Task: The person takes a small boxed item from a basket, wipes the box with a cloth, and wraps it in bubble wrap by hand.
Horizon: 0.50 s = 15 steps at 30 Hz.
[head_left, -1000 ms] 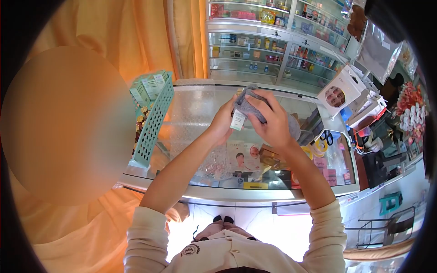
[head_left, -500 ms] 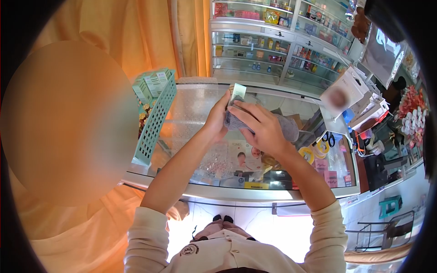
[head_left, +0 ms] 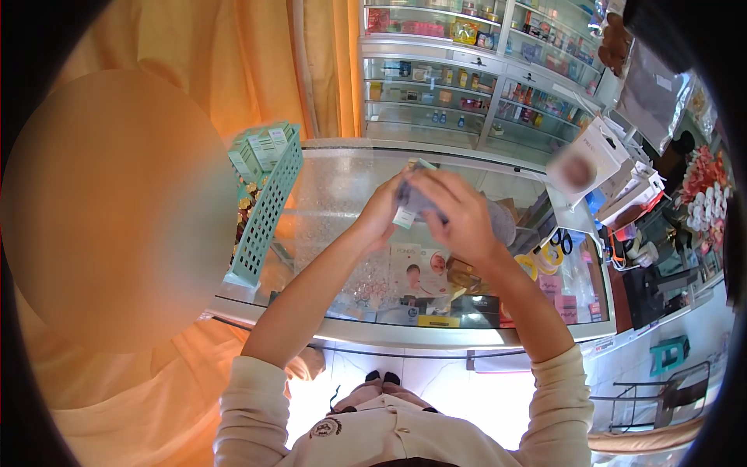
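Note:
Above the glass display counter [head_left: 334,194], my left hand [head_left: 377,213] is closed around a small pale green and white box [head_left: 404,218]. A grey cloth [head_left: 499,221] is bunched in my right hand [head_left: 461,214], whose fingers press it against the box's upper part. The cloth's loose end hangs out to the right of that hand. Cloth and fingers hide much of the box. To the left of my hands, a mint-green perforated basket [head_left: 268,210] holds several similar boxes [head_left: 261,149] and some small gold-and-dark items.
Glass shelves [head_left: 436,93] with many small products stand behind the counter. White product boxes [head_left: 587,159], yellow tape rolls [head_left: 551,255] and black-handled scissors [head_left: 562,240] are on the right. An orange curtain [head_left: 226,54] hangs at the left. A large blurred patch covers the far left.
The box has tilted in my left hand, so its lower end now shows below the cloth. My right hand and the cloth have shifted slightly over its upper end.

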Each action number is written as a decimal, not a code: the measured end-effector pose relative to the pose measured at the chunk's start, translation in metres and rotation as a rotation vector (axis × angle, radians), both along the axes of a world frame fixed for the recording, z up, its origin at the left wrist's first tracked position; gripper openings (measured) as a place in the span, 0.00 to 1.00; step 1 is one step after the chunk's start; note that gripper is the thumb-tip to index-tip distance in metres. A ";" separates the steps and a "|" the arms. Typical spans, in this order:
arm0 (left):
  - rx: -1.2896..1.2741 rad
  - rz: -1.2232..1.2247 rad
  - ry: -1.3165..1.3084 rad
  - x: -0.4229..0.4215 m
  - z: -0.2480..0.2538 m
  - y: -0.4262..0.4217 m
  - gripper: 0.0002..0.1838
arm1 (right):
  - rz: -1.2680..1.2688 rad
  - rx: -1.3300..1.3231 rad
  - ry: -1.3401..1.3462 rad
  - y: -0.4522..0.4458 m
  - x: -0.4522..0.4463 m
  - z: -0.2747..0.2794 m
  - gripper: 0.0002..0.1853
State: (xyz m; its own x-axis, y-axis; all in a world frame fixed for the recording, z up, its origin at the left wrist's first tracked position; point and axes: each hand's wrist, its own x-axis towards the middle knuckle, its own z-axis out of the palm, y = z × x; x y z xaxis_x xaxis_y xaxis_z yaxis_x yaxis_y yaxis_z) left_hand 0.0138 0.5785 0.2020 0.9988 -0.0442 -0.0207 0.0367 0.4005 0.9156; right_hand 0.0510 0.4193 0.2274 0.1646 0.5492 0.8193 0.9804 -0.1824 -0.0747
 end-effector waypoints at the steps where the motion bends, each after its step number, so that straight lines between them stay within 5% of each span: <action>1: 0.003 -0.004 0.002 0.003 -0.003 0.002 0.23 | -0.044 0.072 -0.012 -0.002 0.004 0.003 0.29; 15: -0.064 0.038 -0.037 0.000 0.004 -0.007 0.24 | -0.050 0.146 0.063 -0.009 0.007 0.004 0.30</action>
